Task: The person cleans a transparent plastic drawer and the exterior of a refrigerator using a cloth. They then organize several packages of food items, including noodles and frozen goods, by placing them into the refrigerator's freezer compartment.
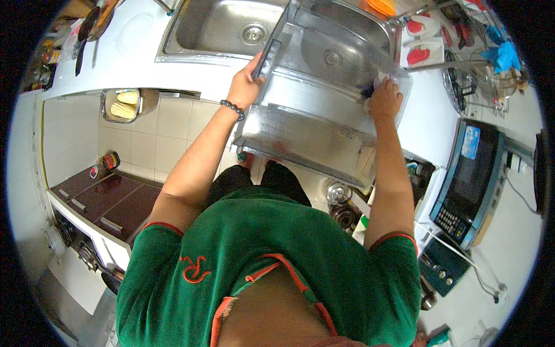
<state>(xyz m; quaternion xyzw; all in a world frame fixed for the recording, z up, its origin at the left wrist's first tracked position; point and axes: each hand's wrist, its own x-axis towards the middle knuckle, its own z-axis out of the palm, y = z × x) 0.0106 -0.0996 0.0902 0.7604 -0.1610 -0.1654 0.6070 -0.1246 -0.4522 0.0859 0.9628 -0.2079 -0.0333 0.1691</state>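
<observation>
A large clear plastic drawer point(306, 136), wet on its surface, lies tilted across the sink's front edge and the counter. At its left side, my left hand point(245, 88) is closed around the grey strip along the rim. My right hand point(386, 99) is at the drawer's right end, fingers bent over a small dark cloth or scrubber point(368, 91) pressed to the plastic. My hand partly hides this piece, so its exact kind is unclear. Through the drawer the right basin point(332, 56) of the steel sink shows.
The left sink basin point(225, 29) is beside the drawer. A wire rack point(462, 63) and a microwave point(471, 173) stand on the right. Below the counter are a bin with yellow things point(124, 107) and a glass jar point(338, 194) near my legs.
</observation>
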